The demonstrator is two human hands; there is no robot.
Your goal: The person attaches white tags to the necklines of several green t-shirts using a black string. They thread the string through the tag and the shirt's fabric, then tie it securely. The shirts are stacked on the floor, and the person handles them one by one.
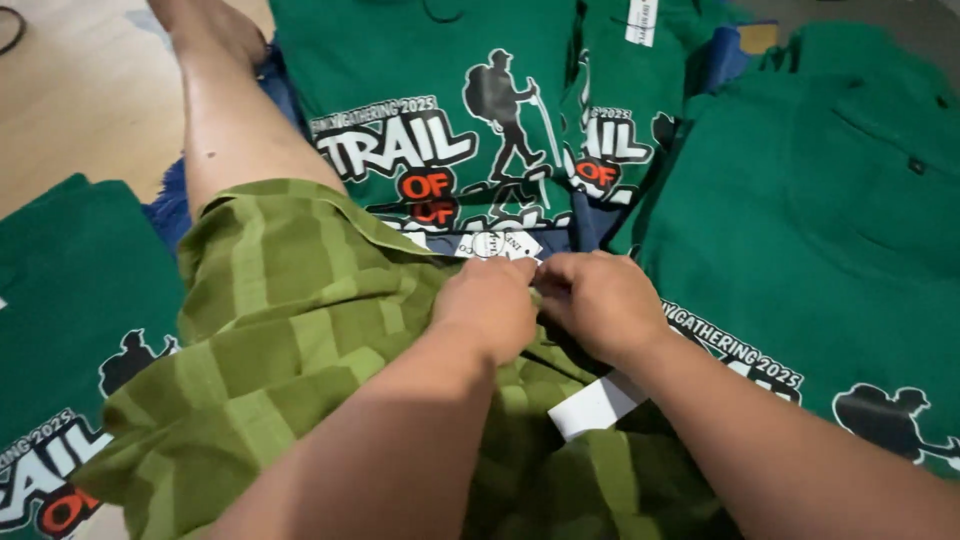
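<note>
Over lap, hands point(545, 300) pinch tag point(497, 245).

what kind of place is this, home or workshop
Probably a home floor used as a small garment packing spot: green printed t-shirts lie spread around, bare wooden flooring shows, and the person sits with a bare leg stretched out.

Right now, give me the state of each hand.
Left hand: closed, pinching the white tag.
Right hand: closed, fingers on the same tag's edge.
</note>
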